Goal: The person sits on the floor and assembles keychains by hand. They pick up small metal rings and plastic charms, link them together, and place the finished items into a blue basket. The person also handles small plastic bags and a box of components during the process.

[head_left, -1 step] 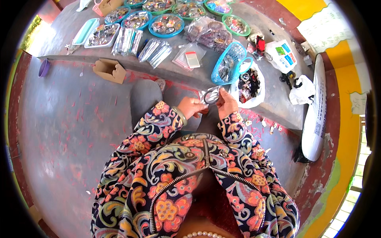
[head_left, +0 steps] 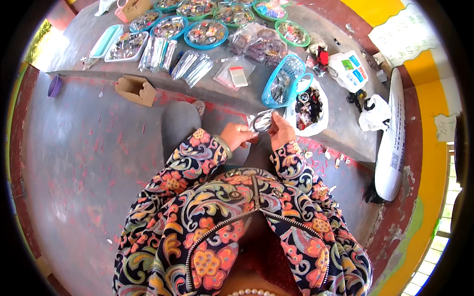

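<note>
Seemingly midway, the left hand [head_left: 236, 135] and right hand [head_left: 282, 130] pinch a clear packet [head_left: 266, 117] between their fingers, on the near side of the blue basket [head_left: 295, 60], with a dark ring [head_left: 255, 124] perhaps already inside and the packet not yet put down

Grey ledge [head_left: 345, 135] — round baskets [head_left: 206, 47], blue handled basket [head_left: 269, 93], flat packets [head_left: 228, 75]

Ends of packet [head_left: 262, 120] apparently behind fingers [head_left: 278, 122]
</note>
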The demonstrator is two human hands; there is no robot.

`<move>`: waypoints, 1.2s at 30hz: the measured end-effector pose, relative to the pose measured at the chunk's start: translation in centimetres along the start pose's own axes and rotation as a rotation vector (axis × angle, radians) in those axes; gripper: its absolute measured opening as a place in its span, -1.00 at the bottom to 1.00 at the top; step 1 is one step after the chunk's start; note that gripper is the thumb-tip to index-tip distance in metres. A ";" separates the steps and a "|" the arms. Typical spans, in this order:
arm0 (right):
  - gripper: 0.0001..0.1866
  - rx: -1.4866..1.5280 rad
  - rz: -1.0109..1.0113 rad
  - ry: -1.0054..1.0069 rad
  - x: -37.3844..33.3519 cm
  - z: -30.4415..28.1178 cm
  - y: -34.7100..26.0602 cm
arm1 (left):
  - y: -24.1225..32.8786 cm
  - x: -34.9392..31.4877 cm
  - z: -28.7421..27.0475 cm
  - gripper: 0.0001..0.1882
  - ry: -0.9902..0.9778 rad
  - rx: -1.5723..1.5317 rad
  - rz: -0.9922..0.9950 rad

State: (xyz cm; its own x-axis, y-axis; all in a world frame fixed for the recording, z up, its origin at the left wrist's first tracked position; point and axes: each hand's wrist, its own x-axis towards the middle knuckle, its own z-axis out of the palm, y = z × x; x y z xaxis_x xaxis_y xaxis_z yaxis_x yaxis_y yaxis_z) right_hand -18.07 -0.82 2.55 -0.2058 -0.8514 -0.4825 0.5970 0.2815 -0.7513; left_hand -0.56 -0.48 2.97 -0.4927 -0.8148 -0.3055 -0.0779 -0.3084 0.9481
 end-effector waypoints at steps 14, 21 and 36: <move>-0.88 -0.530 0.238 -0.238 2.8 -3.1 -5.2 | -2.3 0.9 -1.2 -0.73 0.059 -0.164 -0.139; -0.81 -0.558 -0.060 -0.013 9.7 -3.3 -8.0 | -2.1 0.8 -1.1 -0.75 0.066 -0.148 -0.111; -0.78 -0.647 0.385 -0.175 15.1 -0.5 -4.7 | -2.1 0.9 -1.3 -0.74 0.027 -0.069 -0.160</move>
State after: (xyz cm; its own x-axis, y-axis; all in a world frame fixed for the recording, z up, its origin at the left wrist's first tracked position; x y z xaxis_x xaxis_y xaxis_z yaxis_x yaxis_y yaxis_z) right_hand -24.34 -14.77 -1.39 0.0820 -0.6832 -0.7257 0.0189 0.7290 -0.6842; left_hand 0.23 -1.22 0.60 -0.4551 -0.7651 -0.4555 -0.0935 -0.4676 0.8790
